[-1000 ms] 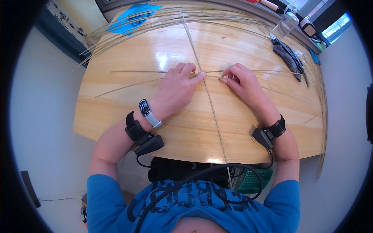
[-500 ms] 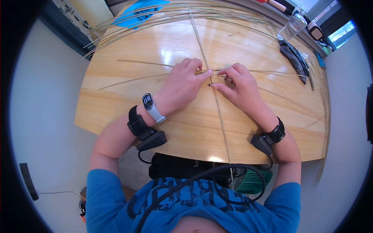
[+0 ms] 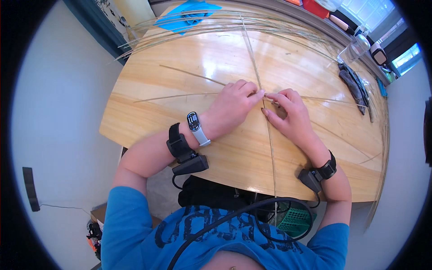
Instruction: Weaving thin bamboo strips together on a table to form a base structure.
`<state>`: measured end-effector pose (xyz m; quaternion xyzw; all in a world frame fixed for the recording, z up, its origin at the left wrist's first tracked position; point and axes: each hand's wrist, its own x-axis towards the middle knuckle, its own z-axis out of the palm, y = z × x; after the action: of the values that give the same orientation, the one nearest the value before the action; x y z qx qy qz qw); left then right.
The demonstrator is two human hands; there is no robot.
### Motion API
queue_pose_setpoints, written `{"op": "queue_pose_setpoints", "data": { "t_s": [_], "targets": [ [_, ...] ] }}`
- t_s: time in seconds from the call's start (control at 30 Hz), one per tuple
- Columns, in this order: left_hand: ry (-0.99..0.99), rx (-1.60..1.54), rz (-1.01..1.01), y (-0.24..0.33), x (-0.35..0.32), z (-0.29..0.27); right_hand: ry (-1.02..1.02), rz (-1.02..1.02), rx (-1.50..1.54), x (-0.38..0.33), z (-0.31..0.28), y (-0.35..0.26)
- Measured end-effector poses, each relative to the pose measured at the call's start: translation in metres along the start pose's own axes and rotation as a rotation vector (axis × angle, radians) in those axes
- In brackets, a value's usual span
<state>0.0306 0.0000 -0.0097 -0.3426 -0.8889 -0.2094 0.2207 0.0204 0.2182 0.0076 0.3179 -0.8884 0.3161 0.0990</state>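
Note:
Thin straw-coloured plant stems, like reeds, cross near the middle of the table. One long stem (image 3: 271, 144) runs from the far side over the near edge toward me; others (image 3: 191, 74) fan out to both sides. My left hand (image 3: 234, 105) is closed over the crossing, its thumb and fingertips pinching the stems there. Just right of it, my right hand (image 3: 290, 114) has curled fingers, with the index fingertip at the crossing. Its thumb stands apart from the index finger, beside the long stem. The fingers hide the exact crossing.
A loose bundle of long stems (image 3: 216, 28) arcs along the far edge over a blue cloth (image 3: 177, 22). At the far right lie a dark grey cloth-like item (image 3: 352, 87) and a clear container (image 3: 358, 47). A black cable (image 3: 225, 216) loops before my body. A green basket (image 3: 294, 220) sits below.
The whole view has shifted, so the table and hands appear lower and farther right. Both hands stay at the crossing, with barely any change in their fingers.

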Motion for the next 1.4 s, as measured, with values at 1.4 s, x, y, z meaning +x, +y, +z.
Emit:
{"op": "queue_pose_setpoints", "data": {
  "t_s": [1.4],
  "targets": [
    [-0.099,0.128,0.144,0.009,-0.008,0.006,-0.045,-0.074,-0.092,-0.017,0.000,-0.023]
  ]
}}
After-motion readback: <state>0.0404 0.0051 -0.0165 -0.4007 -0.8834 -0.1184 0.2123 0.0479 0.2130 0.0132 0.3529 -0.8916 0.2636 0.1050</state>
